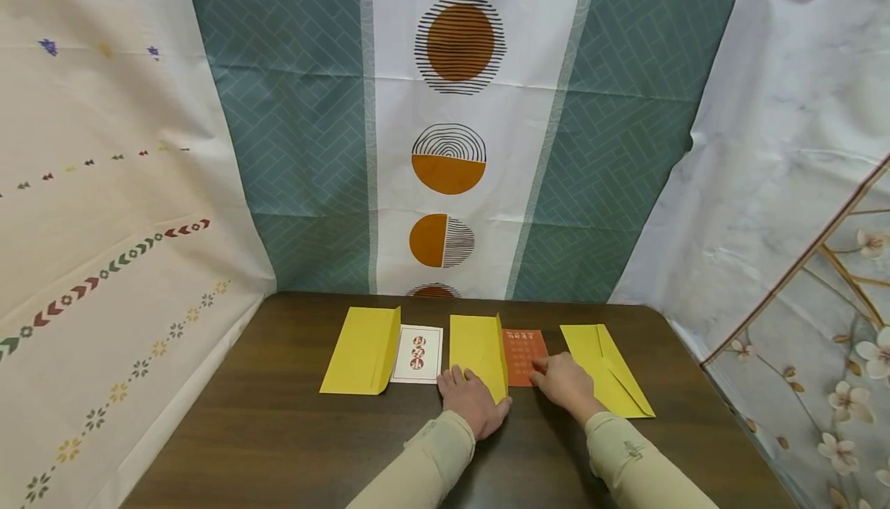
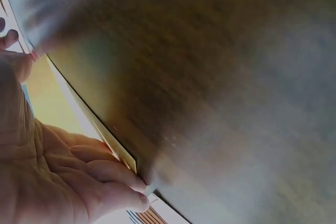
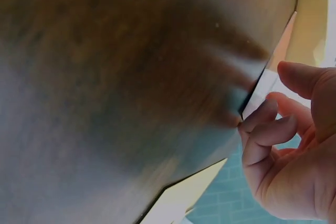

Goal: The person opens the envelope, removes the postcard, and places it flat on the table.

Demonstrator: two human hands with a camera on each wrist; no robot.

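My left hand [image 1: 469, 398] lies across the near part of the middle yellow envelope [image 1: 474, 339], fingers pointing away and thumb out to the right. In the left wrist view its fingertips sit at the envelope's edge. To the right of that envelope's raised flap [image 1: 502, 351] is a red card [image 1: 526, 351] with pale writing. My right hand [image 1: 565, 381] touches this card's right side with bent fingers. In the right wrist view the thumb [image 3: 302, 80] stands apart from the fingers, which rest at the card's corner.
A white card [image 1: 417, 375] with red round emblems lies left of the middle envelope. Beyond it is a yellow envelope [image 1: 351, 347] with a raised flap. Another yellow envelope [image 1: 612, 385] lies right of my right hand. All rest on a dark wooden table [image 1: 292, 432] before patterned cloth.
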